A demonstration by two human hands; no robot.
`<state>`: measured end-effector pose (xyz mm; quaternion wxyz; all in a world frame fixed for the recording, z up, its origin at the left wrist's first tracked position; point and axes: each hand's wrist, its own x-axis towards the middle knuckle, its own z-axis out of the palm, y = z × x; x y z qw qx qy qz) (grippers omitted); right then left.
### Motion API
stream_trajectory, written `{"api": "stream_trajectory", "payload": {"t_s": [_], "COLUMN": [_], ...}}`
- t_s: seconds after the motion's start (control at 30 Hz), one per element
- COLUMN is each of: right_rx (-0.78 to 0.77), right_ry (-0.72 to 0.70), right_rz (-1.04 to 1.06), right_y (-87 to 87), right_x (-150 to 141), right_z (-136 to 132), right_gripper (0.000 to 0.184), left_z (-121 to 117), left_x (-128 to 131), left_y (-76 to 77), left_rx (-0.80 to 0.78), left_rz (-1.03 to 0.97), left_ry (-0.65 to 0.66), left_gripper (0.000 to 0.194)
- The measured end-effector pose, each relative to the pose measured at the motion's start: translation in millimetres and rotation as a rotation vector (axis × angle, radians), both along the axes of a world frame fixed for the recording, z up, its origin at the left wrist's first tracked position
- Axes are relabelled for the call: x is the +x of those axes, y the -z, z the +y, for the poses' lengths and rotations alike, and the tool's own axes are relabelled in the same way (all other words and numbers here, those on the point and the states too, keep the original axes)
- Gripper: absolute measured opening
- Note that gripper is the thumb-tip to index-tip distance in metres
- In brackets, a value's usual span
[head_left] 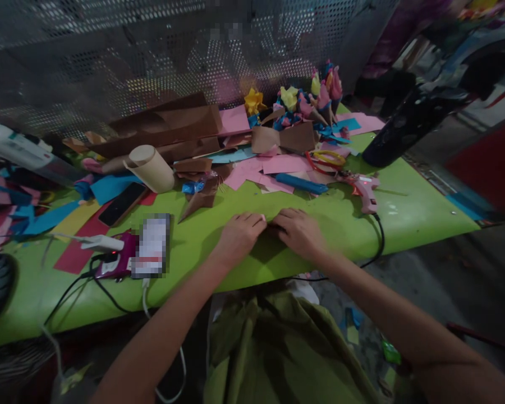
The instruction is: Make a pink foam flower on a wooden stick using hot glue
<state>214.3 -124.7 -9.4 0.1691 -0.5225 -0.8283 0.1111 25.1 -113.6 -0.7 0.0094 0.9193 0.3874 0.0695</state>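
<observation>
My left hand [240, 234] and my right hand [299, 231] rest side by side on the green tabletop [408, 213], fingers curled down and pressed on a piece of green paper [273, 216] that blends with the table. A small pale tip shows at the left hand's fingertips. Just beyond the hands lie pink paper sheets [278, 165] and a blue strip [301, 184]. A pink glue gun [365, 191] lies to the right of my right hand, its black cord trailing off the table edge.
Brown paper cones and rolls [164, 132] pile up at the back. Finished paper flowers [315, 98] stand at back right near scissors [326, 160]. A black phone [122, 203], a purple power strip [115, 261], cables and a blurred card sit left. A black bottle [404, 126] leans right.
</observation>
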Motion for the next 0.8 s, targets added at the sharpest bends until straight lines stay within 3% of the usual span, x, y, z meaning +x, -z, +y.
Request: {"api": "stream_trajectory", "payload": {"t_s": [0.43, 0.8], "right_rx": [0.042, -0.001], "right_ry": [0.012, 0.015], "right_rz": [-0.104, -0.200], "right_y": [-4.8, -14.9], "right_x": [-3, -8], "right_z": [-3, -1], "right_gripper": [0.015, 0.019], "left_z": [14, 16], "left_x": [2, -8], "left_y": [-15.9, -10.0], "left_rx": [-0.187, -0.227], "left_rz": [-0.023, -0.204], "left_ry": [-0.029, -0.077], "left_gripper": [0.020, 0.022]}}
